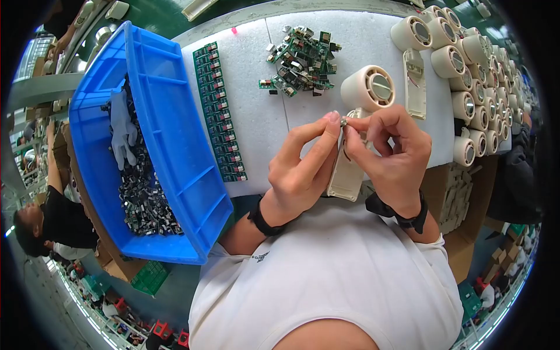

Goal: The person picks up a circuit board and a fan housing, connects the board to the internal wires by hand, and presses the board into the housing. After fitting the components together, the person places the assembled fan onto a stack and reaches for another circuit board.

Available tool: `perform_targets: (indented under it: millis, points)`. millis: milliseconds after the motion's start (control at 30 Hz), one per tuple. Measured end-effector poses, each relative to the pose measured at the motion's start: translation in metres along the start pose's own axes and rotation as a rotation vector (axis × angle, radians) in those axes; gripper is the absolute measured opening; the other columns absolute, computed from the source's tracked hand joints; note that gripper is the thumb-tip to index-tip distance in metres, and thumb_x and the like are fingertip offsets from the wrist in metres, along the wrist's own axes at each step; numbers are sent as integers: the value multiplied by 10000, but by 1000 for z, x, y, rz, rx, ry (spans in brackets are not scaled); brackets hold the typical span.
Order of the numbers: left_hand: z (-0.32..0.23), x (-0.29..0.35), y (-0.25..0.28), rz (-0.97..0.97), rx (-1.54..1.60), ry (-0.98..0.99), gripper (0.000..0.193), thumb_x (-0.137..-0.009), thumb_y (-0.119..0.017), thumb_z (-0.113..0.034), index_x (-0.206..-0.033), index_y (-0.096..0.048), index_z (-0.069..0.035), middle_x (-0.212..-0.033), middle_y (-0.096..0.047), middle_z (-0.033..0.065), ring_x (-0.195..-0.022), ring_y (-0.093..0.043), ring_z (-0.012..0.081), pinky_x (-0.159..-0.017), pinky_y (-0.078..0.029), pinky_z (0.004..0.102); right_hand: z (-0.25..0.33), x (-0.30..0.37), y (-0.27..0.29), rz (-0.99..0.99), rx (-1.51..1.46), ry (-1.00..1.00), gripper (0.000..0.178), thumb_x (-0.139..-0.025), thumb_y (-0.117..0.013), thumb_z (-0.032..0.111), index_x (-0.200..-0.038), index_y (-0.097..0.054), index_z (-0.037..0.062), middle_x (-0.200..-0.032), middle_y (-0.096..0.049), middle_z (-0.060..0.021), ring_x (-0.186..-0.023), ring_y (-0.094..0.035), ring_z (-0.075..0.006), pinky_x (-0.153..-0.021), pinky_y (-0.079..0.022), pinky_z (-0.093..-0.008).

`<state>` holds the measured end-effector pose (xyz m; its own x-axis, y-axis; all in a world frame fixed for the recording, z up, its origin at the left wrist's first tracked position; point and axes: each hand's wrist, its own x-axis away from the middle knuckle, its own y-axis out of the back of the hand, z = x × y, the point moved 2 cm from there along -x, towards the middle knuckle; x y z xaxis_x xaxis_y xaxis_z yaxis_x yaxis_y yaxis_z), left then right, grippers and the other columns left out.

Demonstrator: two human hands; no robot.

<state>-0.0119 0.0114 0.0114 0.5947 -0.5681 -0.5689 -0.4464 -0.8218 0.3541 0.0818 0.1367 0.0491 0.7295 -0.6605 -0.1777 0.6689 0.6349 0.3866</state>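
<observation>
Hands meet above a white foam-covered workbench [256,116], seen from over the person's own chest. The left hand [297,169] and the right hand [391,154] both pinch, between thumb and fingertips, one tiny metallic component [344,122] held just over a cream plastic housing [364,116] with a round grilled speaker end; the part is too small to identify further. Each wrist wears a black band. Just beyond the hands lies a loose pile of small green circuit boards [300,61], and to its left a long panel of joined green circuit boards [220,111] runs down the foam. At the far left a blue plastic bin [169,134] holds dark small parts and a white glove [122,131]. To the right, a flat cream cover plate [415,81] lies beside crowded rows of matching cream speaker housings [472,76] stretching along the bench edge. Another person in a dark top [64,221] sits at lower left.
</observation>
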Motion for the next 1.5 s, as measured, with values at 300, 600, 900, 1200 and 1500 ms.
perform_targets:
  millis: [300,600,900,1200,1500]
  points:
    - [4,-5,-1,-12,24,45,392,-804,-756,116,-1178,-735,-1,-1041,-719,147,-888,-730,231,-754,-603,293,8,-1,4,13,51,4,189,-813,-782,-15,-885,-619,46,-773,-677,7,-572,-473,-30,-520,-394,-204]
    - [10,-5,0,155,265,283,293,-835,-716,123,-1108,-738,18,-1050,-729,120,-884,-722,159,-802,-607,269,4,30,12,269,455,144,246,-768,-764,7,-985,-661,59,-869,-693,-70,-632,-599,-209,-580,-494,-330]
    - [5,-3,1,280,266,348,248,-852,-706,91,-1091,-726,27,-1017,-742,115,-898,-741,158,-808,-610,274,18,31,28,281,548,35,163,-787,-706,15,-927,-624,29,-831,-631,-100,-711,-638,-282,-660,-512,-383]
    - [5,-6,2,373,336,330,247,-852,-723,69,-1095,-723,27,-1013,-747,108,-884,-748,169,-793,-616,284,21,26,36,389,727,54,142,-796,-699,55,-899,-613,12,-816,-591,-109,-728,-619,-304,-671,-499,-429]
    - [4,-9,4,419,338,338,265,-855,-718,71,-1115,-723,23,-1016,-747,115,-902,-752,171,-805,-615,281,32,19,51,404,655,70,141,-811,-738,51,-936,-680,20,-821,-645,-97,-704,-647,-266,-645,-523,-370]
